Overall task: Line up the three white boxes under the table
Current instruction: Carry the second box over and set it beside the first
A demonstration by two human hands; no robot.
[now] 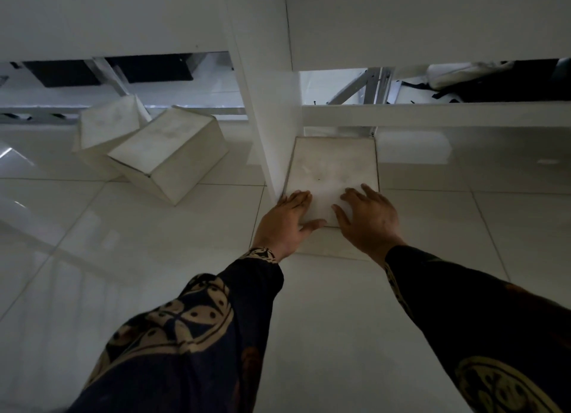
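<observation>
Head cam: both hands, left hand point(285, 221) and right hand point(369, 218), lie flat and open on the square white box point(332, 168) by the white table leg point(265, 110). Probably pushing it under; two tilted white boxes point(167, 153) near the floor's left edge need straightening next.

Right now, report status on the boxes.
Left hand and right hand flat on the near white box, beside the table leg. Other two boxes askew, touching, not lined up.

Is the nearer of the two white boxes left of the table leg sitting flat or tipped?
Tipped: the nearer white box leans skewed against the farther white box.
</observation>
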